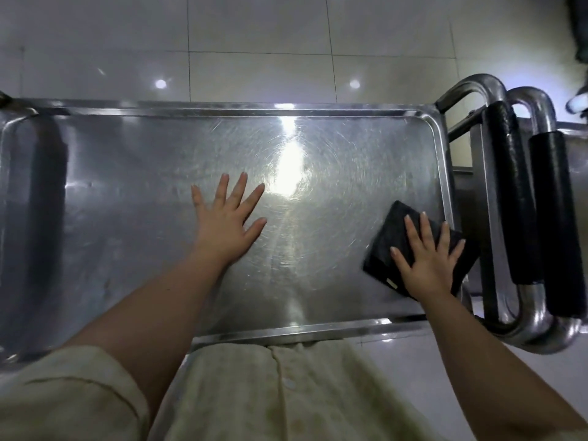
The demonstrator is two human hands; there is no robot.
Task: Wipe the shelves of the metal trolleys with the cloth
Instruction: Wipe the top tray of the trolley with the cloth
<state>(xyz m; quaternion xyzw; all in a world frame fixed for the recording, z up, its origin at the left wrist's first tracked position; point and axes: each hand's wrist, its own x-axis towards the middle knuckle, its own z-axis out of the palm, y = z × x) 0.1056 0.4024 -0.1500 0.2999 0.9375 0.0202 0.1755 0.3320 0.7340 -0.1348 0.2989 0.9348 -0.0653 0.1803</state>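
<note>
Steel top shelf (127,218) of the metal trolley, scratched in circular swirls, glare at centre. Right hand (428,262): fingers straight and spread, palm pressing flat on a dark folded cloth (386,246), nothing grasped. Cloth lies on the shelf's right end, just beside the raised rim, near the black-padded handles (509,192). Left hand (227,222): flat, fingers splayed, resting on bare shelf near centre, well apart from cloth.

left hand (227,224): palm down, fingers straight, splayed wide | right hand (429,259): palm down, fingers straight, spread | left forearm (152,300): bare, stretched forward | right forearm (471,342): bare, stretched forward
</note>
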